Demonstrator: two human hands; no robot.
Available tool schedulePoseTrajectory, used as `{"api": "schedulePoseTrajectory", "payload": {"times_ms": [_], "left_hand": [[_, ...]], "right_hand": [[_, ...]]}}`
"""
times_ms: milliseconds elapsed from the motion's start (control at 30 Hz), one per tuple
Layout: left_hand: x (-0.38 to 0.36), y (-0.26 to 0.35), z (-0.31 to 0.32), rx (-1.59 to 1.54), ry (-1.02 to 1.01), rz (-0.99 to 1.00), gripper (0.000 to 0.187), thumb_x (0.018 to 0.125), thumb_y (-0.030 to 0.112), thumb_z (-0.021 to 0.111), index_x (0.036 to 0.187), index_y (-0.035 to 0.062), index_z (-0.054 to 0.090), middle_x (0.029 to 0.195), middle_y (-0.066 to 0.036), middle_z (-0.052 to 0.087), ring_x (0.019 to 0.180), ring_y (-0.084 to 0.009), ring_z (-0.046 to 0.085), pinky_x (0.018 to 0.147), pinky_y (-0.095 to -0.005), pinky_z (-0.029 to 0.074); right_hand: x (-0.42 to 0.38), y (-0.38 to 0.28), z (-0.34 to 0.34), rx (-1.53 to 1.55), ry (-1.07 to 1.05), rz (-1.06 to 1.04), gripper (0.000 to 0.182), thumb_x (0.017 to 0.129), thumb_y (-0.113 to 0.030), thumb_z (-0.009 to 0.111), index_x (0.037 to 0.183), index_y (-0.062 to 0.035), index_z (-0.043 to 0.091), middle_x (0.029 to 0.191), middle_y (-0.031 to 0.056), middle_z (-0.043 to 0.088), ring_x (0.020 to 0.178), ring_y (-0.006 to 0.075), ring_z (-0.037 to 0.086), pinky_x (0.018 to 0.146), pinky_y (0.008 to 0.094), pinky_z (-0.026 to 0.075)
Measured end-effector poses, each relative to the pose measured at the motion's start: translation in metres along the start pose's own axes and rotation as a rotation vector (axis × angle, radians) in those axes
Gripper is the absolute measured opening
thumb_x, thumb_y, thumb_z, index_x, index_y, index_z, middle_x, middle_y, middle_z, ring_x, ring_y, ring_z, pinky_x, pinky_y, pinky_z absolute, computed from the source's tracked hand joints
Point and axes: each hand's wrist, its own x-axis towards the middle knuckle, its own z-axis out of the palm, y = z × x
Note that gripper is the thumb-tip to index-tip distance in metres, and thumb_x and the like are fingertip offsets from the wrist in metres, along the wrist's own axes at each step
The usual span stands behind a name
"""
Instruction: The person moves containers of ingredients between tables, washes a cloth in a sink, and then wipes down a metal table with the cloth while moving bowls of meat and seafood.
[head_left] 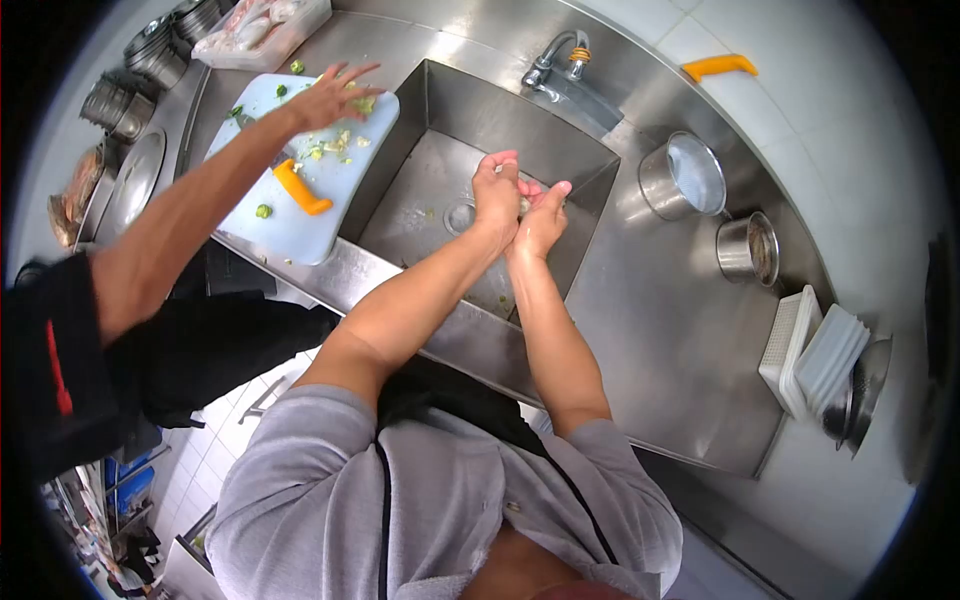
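Both my hands are together over the steel sink (400, 200), above its drain. My left hand (495, 198) has its fingers curled in against the other hand. My right hand (540, 225) is cupped beside it, thumb raised, and looks wet. A small pale bit (524, 206) shows between the palms; what it is I cannot make out. The faucet (545, 72) stands at the sink's far edge, past my fingers. Small scraps lie on the sink floor.
Left of the sink, a co-worker's hand (335, 98) reaches over a white cutting board (300, 235) with green scraps and an orange-handled knife (300, 190). Steel pots (668, 185) and white baskets (785, 350) stand right. A tub of raw meat (262, 30) sits at back left.
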Motion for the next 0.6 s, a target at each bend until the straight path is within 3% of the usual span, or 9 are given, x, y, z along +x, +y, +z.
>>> {"api": "schedulePoseTrajectory", "payload": {"times_ms": [67,167,233,300,367,433,467,500,600], "left_hand": [[-0.004,-0.007,-0.006,0.061,-0.094,0.106,0.015,0.099,0.013,0.050,0.110,0.0039,0.057,0.069,-0.002,0.053,0.059,-0.0094,0.049,0.056,-0.0276,0.047],[-0.016,-0.007,-0.005,0.175,-0.207,0.174,0.014,0.098,0.013,0.052,0.106,0.0040,0.059,0.066,0.000,0.052,0.059,-0.0073,0.049,0.054,-0.0253,0.044],[-0.024,-0.006,-0.005,0.249,-0.307,0.267,0.013,0.096,0.013,0.054,0.099,0.0032,0.061,0.068,-0.001,0.056,0.062,-0.0084,0.052,0.057,-0.0271,0.045],[-0.030,-0.007,-0.006,0.314,-0.440,0.442,0.013,0.092,0.012,0.057,0.090,0.0017,0.064,0.075,-0.005,0.064,0.068,-0.0119,0.057,0.065,-0.0324,0.049],[-0.040,-0.006,-0.011,0.505,-0.582,0.750,0.014,0.085,0.018,0.062,0.078,0.0060,0.064,0.059,-0.004,0.057,0.054,-0.0158,0.053,0.052,-0.0302,0.041],[-0.043,-0.011,-0.018,0.829,-0.688,1.269,0.019,0.083,0.023,0.063,0.072,0.0070,0.064,0.056,-0.008,0.057,0.051,-0.0236,0.054,0.051,-0.0348,0.041],[-0.052,-0.014,-0.021,0.862,-0.839,1.075,0.027,0.081,0.029,0.062,0.062,0.0087,0.062,0.056,-0.012,0.056,0.053,-0.0315,0.056,0.051,-0.0417,0.042],[-0.054,-0.016,-0.023,0.895,-0.929,1.121,0.027,0.080,0.030,0.062,0.062,0.0091,0.062,0.055,-0.012,0.056,0.053,-0.0316,0.056,0.051,-0.0426,0.043],[-0.063,-0.021,-0.027,1.067,-1.134,1.216,0.031,0.081,0.032,0.060,0.058,0.0108,0.062,0.049,-0.011,0.054,0.048,-0.0328,0.056,0.050,-0.0457,0.043]], "right_hand": [[0.002,-0.008,-0.005,-0.023,0.083,0.166,0.054,0.103,-0.049,0.038,0.089,0.0000,0.056,0.082,0.0037,0.057,0.077,0.0144,0.054,0.071,0.0312,0.047],[0.037,0.018,-0.044,0.165,-0.158,0.375,0.050,0.102,-0.051,0.041,0.085,-0.0052,0.052,0.079,0.0028,0.054,0.074,0.0145,0.051,0.068,0.0333,0.047],[0.010,-0.042,0.029,-0.226,0.125,0.564,0.048,0.100,-0.051,0.045,0.075,-0.0099,0.048,0.071,0.0002,0.047,0.066,0.0129,0.046,0.062,0.0315,0.043],[-0.002,-0.062,0.052,-0.459,0.089,0.690,0.050,0.098,-0.052,0.048,0.069,-0.0128,0.044,0.065,-0.0017,0.041,0.061,0.0118,0.041,0.057,0.0302,0.040],[0.008,-0.070,0.027,-0.514,-0.265,0.772,0.052,0.097,-0.054,0.049,0.065,-0.0140,0.041,0.062,-0.0027,0.037,0.058,0.0113,0.038,0.055,0.0294,0.037],[0.024,-0.080,-0.005,-0.556,-0.623,0.851,0.055,0.096,-0.055,0.050,0.061,-0.0152,0.038,0.060,-0.0037,0.033,0.055,0.0108,0.035,0.052,0.0286,0.034],[0.031,-0.081,-0.017,-0.570,-0.804,0.887,0.056,0.096,-0.056,0.051,0.059,-0.0158,0.036,0.058,-0.0042,0.031,0.053,0.0105,0.034,0.051,0.0282,0.032],[0.037,-0.077,-0.024,-0.580,-0.987,0.916,0.058,0.095,-0.057,0.052,0.058,-0.0164,0.035,0.057,-0.0047,0.029,0.051,0.0103,0.032,0.049,0.0277,0.031],[0.049,-0.061,-0.023,-0.974,-1.173,0.785,0.063,0.092,-0.058,0.057,0.051,-0.0163,0.032,0.051,-0.0052,0.029,0.048,0.0092,0.027,0.046,0.0287,0.025]]}}
